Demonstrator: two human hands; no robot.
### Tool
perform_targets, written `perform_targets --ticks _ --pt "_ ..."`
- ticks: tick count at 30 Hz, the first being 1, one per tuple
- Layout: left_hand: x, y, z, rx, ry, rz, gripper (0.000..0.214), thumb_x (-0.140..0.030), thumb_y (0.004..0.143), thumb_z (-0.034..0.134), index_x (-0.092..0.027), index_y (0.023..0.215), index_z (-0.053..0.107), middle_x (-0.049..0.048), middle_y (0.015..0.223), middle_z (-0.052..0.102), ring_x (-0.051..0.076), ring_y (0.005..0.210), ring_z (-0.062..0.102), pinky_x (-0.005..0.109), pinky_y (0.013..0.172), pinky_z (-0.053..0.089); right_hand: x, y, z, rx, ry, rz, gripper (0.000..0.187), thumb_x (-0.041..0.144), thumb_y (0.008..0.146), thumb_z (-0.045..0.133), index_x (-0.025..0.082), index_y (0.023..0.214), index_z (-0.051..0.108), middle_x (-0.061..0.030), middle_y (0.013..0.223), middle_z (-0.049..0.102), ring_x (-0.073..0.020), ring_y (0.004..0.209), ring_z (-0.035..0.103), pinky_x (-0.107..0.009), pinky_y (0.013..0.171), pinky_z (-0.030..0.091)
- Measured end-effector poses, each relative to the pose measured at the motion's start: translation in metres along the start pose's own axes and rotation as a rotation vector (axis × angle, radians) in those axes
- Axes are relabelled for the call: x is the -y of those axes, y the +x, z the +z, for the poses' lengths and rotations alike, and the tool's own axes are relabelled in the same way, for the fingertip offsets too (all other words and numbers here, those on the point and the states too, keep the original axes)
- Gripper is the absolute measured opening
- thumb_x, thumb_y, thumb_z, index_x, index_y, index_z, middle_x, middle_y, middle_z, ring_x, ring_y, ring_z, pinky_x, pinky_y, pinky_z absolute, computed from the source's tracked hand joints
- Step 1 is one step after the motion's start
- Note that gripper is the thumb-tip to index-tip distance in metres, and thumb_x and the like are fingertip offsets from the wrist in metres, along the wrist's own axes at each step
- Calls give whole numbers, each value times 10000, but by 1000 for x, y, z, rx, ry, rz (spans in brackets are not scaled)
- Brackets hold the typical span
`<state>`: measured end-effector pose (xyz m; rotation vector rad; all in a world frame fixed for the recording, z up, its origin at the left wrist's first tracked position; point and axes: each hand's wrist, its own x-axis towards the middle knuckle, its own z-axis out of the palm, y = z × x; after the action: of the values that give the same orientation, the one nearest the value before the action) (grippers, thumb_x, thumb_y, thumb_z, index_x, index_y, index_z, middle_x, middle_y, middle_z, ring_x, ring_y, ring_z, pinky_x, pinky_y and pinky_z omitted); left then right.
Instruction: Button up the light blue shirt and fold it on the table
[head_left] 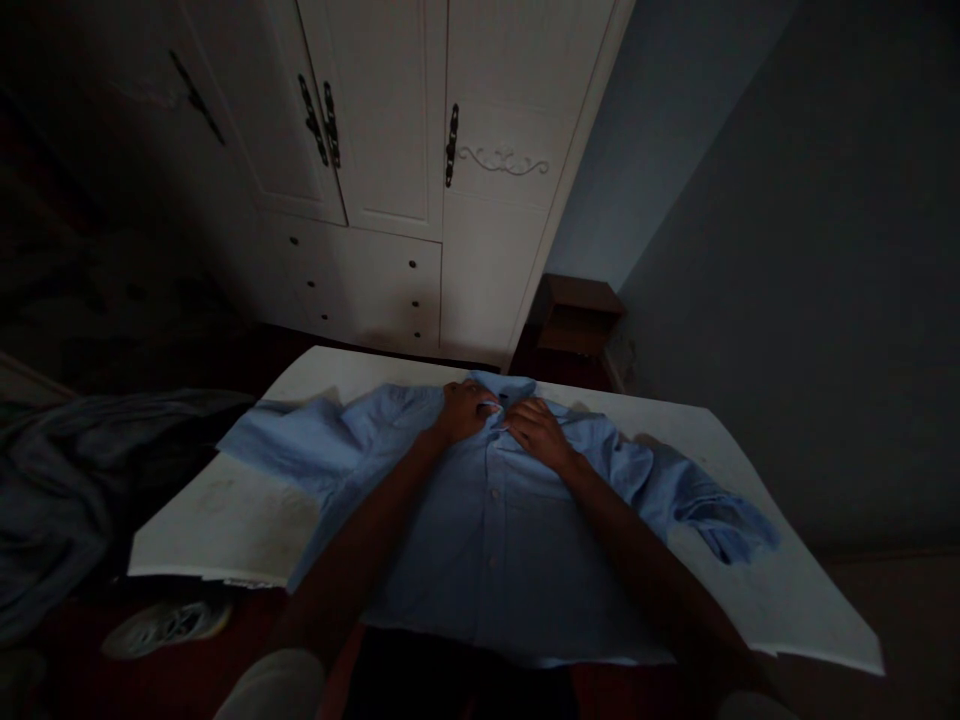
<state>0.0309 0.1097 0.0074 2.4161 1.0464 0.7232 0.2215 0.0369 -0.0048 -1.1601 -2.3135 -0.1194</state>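
Note:
A light blue button-up shirt (480, 530) lies face up on a white table (225, 520), collar away from me, sleeves spread to both sides. My left hand (465, 410) pinches the shirt's front edge just below the collar. My right hand (536, 430) is closed on the opposite front edge beside it, at the top button. Both hands meet at the placket. The room is dim and the fingertips are hard to make out.
A white wardrobe (390, 150) with dark handles stands behind the table. A small brown nightstand (577, 315) sits at its right. Dark clothing (67, 480) is heaped at the left. A shoe (165, 625) lies on the floor under the table's left edge.

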Motion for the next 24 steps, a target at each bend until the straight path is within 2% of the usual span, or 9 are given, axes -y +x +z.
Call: perform_targets --ticks 3,8,12,18,21,24 --pt "-4 1 0 -40 -59 -43 155 -296 859 599 -253 925 733 49 1014 737 247 1066 575 481 1009 301 1 -1 0 -5 5 -21 262 277 987 461 228 907 705 -55 924 704 -200 940 588 -359 867 411" --pt "-5 1 3 42 -128 -16 140 -250 823 627 -247 909 737 39 1001 742 252 1056 589 499 1029 324 4 1 1 -46 -12 34 290 296 996 440 221 921 710 -74 967 705 -202 952 595 -364 871 420" --pt "-3 1 4 34 -218 -19 129 -223 794 651 -235 889 738 53 978 742 251 1033 619 499 1041 362 5 2 0 -55 -21 65 295 317 996 432 213 930 701 -79 945 699 -208 929 595 -370 870 431" --pt "1 3 8 -3 -433 -21 133 -196 791 629 -180 892 714 70 967 743 198 930 681 362 928 509 4 1 0 -103 -75 53 250 308 979 470 198 965 694 -94 958 691 -223 940 587 -386 882 437" --pt "0 4 12 -24 -510 -52 141 -176 776 623 -175 895 699 56 966 746 182 920 690 330 916 519 3 1 0 -148 -80 15 225 304 972 489 196 964 686 -90 927 687 -221 909 589 -383 847 452" --pt "-1 3 13 -46 -492 -72 129 -173 784 616 -186 883 697 42 967 745 182 944 685 330 948 502 3 1 0 -186 -87 2 212 304 970 496 199 996 679 -88 920 683 -225 905 588 -386 833 464"
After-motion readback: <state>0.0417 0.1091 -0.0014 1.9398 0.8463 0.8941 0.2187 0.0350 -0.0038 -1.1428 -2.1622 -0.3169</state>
